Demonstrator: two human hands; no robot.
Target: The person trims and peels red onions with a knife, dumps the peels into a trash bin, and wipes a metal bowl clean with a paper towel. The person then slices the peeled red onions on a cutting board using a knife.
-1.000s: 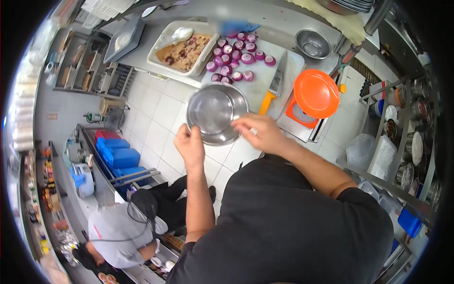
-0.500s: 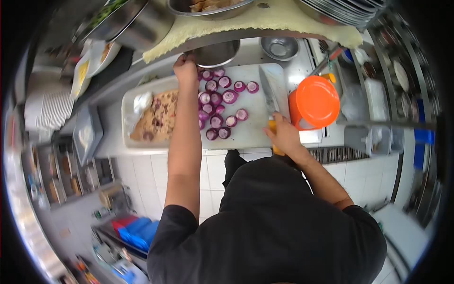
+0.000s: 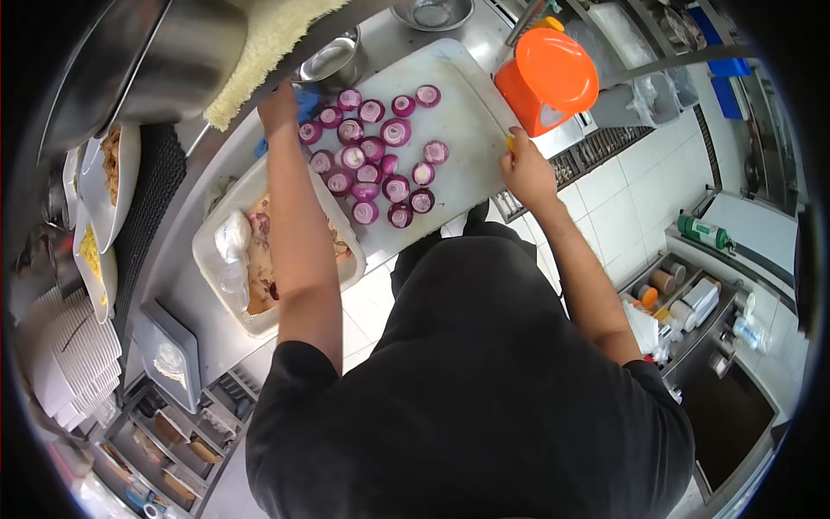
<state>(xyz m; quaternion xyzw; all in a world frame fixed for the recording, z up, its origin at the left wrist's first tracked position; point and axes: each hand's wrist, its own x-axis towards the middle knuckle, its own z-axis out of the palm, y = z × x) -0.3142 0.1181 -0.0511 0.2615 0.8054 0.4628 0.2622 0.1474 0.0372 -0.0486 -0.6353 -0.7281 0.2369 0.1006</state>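
Observation:
Several halved red onions point(image 3: 372, 149) lie on a white cutting board point(image 3: 458, 95), most with the cut ends up. At the board's right edge, my right hand point(image 3: 529, 176) is closed around the yellow handle of a knife point(image 3: 511, 145); its blade does not show clearly. My left hand point(image 3: 278, 108) reaches past the board's far left corner, against a bright blue cloth-like piece point(image 3: 306, 102) and near a metal bowl point(image 3: 333, 65). Its fingers are mostly hidden. Under my left forearm stands a white tub point(image 3: 356, 268) of pinkish-brown mix with a white plastic-wrapped bundle point(image 3: 232, 246).
An orange container point(image 3: 553, 78) stands just right of the board. Another metal bowl point(image 3: 435, 12) sits at the back. Overhead at left are large steel pots point(image 3: 186, 60) and a shelf edge with a yellowish cloth point(image 3: 268, 52). Stacked white plates point(image 3: 73, 355) and a grey tray point(image 3: 164, 346) are at left.
The view has turned, so the counter looks tilted. My left hand has gone from the metal bowl's rim to the blue piece beside it. The knife blade no longer shows flat on the board.

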